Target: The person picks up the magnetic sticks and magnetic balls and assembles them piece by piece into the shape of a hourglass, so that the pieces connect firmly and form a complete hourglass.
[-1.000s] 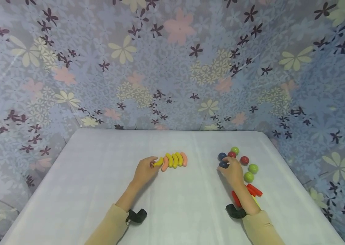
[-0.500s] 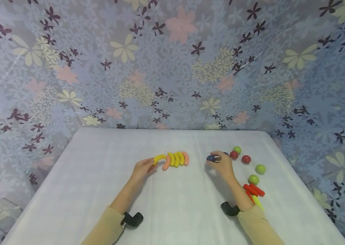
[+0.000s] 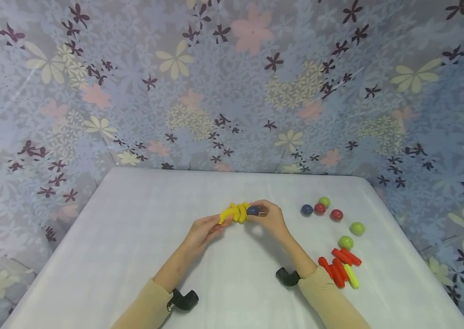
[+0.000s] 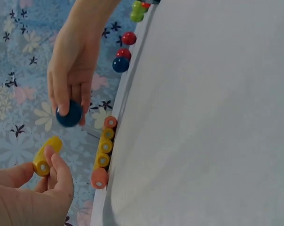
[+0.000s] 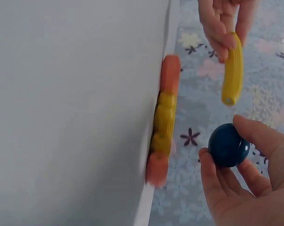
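My left hand [image 3: 201, 232] pinches a yellow toy banana [image 4: 47, 157] between thumb and fingers, raised above the table. Opposite it, my right hand [image 3: 272, 219] grips a glossy dark blue ball [image 5: 229, 145] by the fingertips, also off the table. In both wrist views the banana and the ball are close but apart. Below them lies a side-by-side row of curved toy pieces: several yellow bananas [image 5: 166, 115] between salmon-coloured pieces [image 4: 99, 179] at the ends. In the head view, the hands and held things partly cover this row.
At the right of the white-covered table [image 3: 153, 196] lie another blue ball [image 3: 306, 209], red balls [image 3: 336, 214] and green balls [image 3: 357, 228]. Nearer are several red sticks [image 3: 338, 270] and a yellow-green one [image 3: 352, 276]. A flowered cloth [image 3: 232, 91] hangs behind the table.
My right hand has lifted the blue ball from the group at right and carried it left to the row. My left hand has raised the banana and shifted slightly right, towards the ball.
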Available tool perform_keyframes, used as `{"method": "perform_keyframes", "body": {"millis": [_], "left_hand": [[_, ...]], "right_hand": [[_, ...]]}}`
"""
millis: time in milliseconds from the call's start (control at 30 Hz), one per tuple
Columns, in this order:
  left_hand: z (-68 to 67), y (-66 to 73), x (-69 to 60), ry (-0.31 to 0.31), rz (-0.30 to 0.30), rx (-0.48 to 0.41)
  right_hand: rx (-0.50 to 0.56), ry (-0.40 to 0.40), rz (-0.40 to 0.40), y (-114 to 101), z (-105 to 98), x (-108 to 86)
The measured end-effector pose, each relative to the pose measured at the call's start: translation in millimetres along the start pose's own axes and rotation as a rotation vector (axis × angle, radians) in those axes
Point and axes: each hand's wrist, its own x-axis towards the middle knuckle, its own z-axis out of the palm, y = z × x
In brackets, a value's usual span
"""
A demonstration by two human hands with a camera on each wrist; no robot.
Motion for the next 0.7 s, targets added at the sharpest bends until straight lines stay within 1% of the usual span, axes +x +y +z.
{"method": "perform_keyframes", "body": {"millis": [100,233,300,367,533,633,700], "left_hand": [[3.7,0.0,-0.9,-0.026,-0.003,0.019],[6.8,-0.5,-2.2,-0.052,-0.012,0.066],[7.4,-1.4,-2.1,-0.069,-0.007,0.089],[7.4,-2.6,-1.5,-0.079,0.012,0.113],[6.6,-3.7,-1.1,-0.064,0.070,0.207],[5.7,-2.8,-2.1,-0.031,0.073,0.278],[5.0,-1.7,-2.8,-0.015,0.072,0.335]], "right_hand": [[0.024,-0.016,-0.010,-2,6,0.0],[0.037,-0.031,0.016,-2,11,-0.4],[0.043,-0.038,0.029,-1,12,-0.2],[0.051,-0.048,0.032,0,12,0.0],[0.079,-0.077,0.045,-1,12,0.1],[0.067,-0.084,0.048,-2,13,-0.8],[0.060,-0.084,0.035,-3,14,-1.6]]}}
